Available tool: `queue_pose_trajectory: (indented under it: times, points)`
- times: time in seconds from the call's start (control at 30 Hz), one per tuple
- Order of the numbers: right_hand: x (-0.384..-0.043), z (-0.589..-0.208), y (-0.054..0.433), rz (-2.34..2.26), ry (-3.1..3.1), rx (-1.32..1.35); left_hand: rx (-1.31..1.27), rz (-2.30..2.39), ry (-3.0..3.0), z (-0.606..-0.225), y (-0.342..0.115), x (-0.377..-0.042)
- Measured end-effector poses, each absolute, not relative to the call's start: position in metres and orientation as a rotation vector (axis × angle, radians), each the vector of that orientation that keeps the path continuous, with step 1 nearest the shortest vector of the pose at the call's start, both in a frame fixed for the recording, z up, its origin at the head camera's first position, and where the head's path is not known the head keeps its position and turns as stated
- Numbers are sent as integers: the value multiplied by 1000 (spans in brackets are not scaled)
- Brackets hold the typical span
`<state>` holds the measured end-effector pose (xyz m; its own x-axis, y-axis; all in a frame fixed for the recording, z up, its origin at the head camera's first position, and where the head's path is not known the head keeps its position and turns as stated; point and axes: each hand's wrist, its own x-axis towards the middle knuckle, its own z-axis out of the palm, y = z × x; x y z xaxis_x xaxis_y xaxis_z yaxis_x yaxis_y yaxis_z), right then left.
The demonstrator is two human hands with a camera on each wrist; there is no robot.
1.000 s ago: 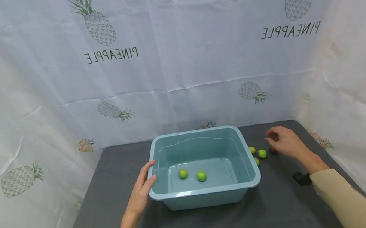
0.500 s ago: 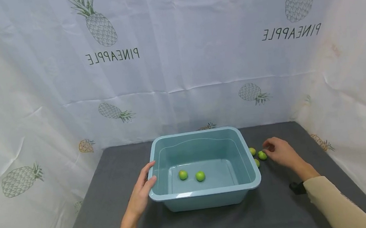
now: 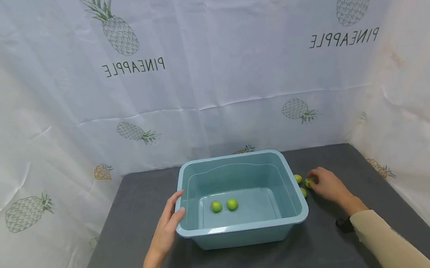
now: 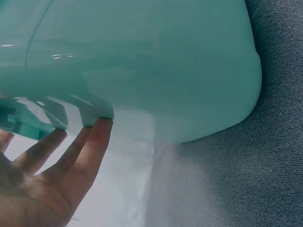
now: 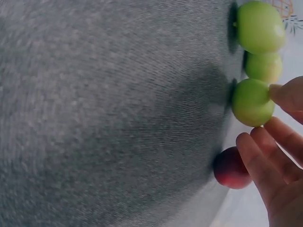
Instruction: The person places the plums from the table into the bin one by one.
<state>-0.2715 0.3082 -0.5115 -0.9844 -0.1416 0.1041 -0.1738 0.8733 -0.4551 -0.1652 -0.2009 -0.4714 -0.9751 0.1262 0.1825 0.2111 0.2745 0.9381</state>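
Note:
My left hand point(image 3: 167, 228) holds the near-left rim of a light blue plastic tub point(image 3: 245, 226); in the left wrist view its fingertips point(image 4: 102, 125) press the outer wall. Two small round green fruits point(image 3: 232, 204) lie side by side on the tub's floor. Right of the tub, my right hand point(image 3: 327, 186) pinches a green fruit point(image 5: 252, 103) between thumb and fingers, low over the cloth. Two more green fruits point(image 5: 260, 27) sit just beyond it, close to the tub. A dark red round fruit point(image 5: 232, 168) lies beside the right fingers, hidden from the head view.
A dark grey cloth point(image 3: 136, 213) covers the table. White curtains point(image 3: 224, 71) printed with pineapples hang behind it and on both sides. A black strap point(image 3: 345, 225) sits on each wrist.
My right hand has come left and down, from above the red fruit to the green one, and taken hold of it. Inside the tub, one green fruit has rolled left toward the other.

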Motion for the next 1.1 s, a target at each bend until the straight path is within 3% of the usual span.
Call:
queue_pose_trajectory:
  times: [1.1]
  points:
    - [-271,-527,307,732,-2914,363,-309,-1802,-2450,-470,-198,-164]
